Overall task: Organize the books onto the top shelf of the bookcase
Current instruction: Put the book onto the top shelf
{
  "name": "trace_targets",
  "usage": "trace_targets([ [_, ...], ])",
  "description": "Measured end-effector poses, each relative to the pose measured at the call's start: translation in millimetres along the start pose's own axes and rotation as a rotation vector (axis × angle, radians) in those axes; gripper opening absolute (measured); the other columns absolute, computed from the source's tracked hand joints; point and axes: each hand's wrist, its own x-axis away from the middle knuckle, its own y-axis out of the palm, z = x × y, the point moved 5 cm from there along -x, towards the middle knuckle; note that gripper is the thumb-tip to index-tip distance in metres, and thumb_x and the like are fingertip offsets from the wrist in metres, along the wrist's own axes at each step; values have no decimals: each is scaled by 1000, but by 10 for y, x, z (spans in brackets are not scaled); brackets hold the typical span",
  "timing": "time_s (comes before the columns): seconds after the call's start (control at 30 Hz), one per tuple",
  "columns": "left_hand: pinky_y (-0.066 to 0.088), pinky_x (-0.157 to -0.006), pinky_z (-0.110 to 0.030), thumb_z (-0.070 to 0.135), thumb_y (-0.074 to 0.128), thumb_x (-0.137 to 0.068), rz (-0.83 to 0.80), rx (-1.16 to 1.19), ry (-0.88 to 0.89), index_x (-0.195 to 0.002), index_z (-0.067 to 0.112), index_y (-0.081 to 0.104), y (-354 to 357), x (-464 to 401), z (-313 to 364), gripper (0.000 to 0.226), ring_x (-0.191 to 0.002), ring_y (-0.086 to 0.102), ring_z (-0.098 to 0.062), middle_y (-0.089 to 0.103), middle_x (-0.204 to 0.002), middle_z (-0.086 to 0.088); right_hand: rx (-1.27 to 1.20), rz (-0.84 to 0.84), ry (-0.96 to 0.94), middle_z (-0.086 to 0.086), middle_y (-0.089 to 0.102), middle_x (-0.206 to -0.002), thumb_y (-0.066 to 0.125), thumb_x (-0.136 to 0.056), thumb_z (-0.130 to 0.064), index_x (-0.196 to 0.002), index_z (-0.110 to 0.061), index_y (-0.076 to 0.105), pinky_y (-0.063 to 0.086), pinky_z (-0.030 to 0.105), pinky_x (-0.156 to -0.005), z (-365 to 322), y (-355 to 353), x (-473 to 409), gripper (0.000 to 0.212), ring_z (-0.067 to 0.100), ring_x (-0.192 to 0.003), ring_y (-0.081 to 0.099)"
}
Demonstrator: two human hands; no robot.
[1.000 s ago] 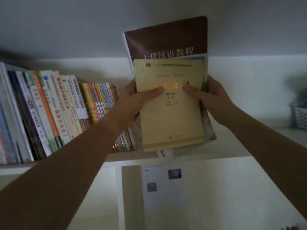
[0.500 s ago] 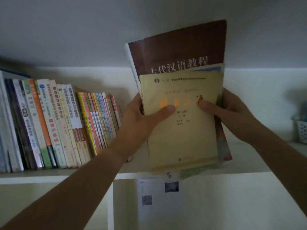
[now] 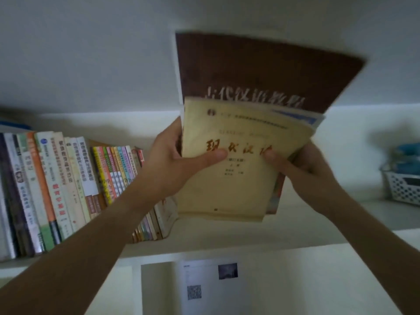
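Observation:
I hold a stack of books upright above the top shelf (image 3: 295, 237), tilted to the right. A pale yellow book (image 3: 231, 183) with red characters faces me; a tall brown book (image 3: 261, 71) stands behind it, and thinner colourful ones show between them. My left hand (image 3: 179, 164) grips the stack's left edge, thumb across the yellow cover. My right hand (image 3: 302, 169) grips the right edge, thumb on the cover. A row of books (image 3: 68, 185) stands on the shelf to the left, its nearest ones leaning.
A white perforated basket (image 3: 402, 187) with blue things inside sits on the shelf at far right. Below the shelf, a sheet of paper (image 3: 211, 287) with a QR code hangs in a compartment. The ceiling is close above the brown book.
The stack has risen slightly and tilted to the right, and it looks larger and nearer. Both hands keep the same hold on it.

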Motion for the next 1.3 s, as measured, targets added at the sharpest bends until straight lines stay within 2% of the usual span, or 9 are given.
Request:
trace_targets([
  [0.17,65,-79,-44,39,83,-82,-22,56,-204,-132,21,56,70,-169,-705,60,-98,76,-16,76,-115,3,-125,8,252,-2,70,-125,62,-96,-15,-139,-20,47,62,36,-83,555,211,-52,46,16,-112,70],
  [0.3,65,-77,-42,44,86,-79,31,127,-267,-135,17,51,203,-199,-1039,71,-99,76,-18,74,-118,0,-234,126,421,1,70,-122,72,-89,-26,-127,-18,50,62,40,-78,838,234,-67,45,23,-107,72],
  [0.4,65,-76,-42,55,90,-71,126,178,-331,-135,20,54,273,-79,-1281,82,-100,76,-17,73,-120,0,-269,148,478,0,70,-124,77,-77,-41,-130,-24,51,62,43,-82,955,292,1,61,21,-103,73],
  [0.53,65,-73,-39,66,92,-58,183,195,-386,-135,19,57,326,-7,-1435,97,-99,76,-17,73,-120,-1,-293,201,493,-1,68,-126,74,-86,-38,-130,-26,53,62,40,-81,1038,334,35,50,19,-104,73],
  [0.73,61,-68,-23,30,94,-70,290,210,-320,-122,22,55,319,-58,-1364,65,-90,74,-4,74,-109,6,-243,262,522,0,66,-119,72,-91,-25,-129,-22,44,61,32,-67,1067,396,-194,48,16,-92,74],
  [0.87,58,-66,-16,38,90,-73,309,140,-316,-133,30,43,308,-50,-1370,77,-97,67,1,63,-115,17,-191,185,508,-2,70,-114,67,-92,-17,-131,-28,48,59,27,-62,1048,439,-380,45,15,-86,74],
  [1.07,48,-59,-3,31,94,-70,233,50,-355,-134,32,33,323,136,-1487,89,-89,59,12,56,-115,22,-159,208,653,1,68,-115,74,-84,-11,-130,-23,51,57,35,-71,1421,543,53,52,21,-98,70],
  [1.2,49,-60,-3,35,87,-79,172,-74,-297,-127,36,27,310,191,-1378,78,-101,57,4,47,-112,28,-177,113,755,4,70,-118,79,-73,-18,-130,-27,51,59,51,-86,1575,559,21,64,30,-103,69],
  [1.3,47,-66,1,40,75,-90,129,-255,-148,-128,33,25,286,285,-1248,64,-112,53,-2,46,-118,28,-233,6,808,6,71,-121,78,-58,-29,-132,-27,53,57,57,-92,1625,617,-22,78,34,-107,70],
])
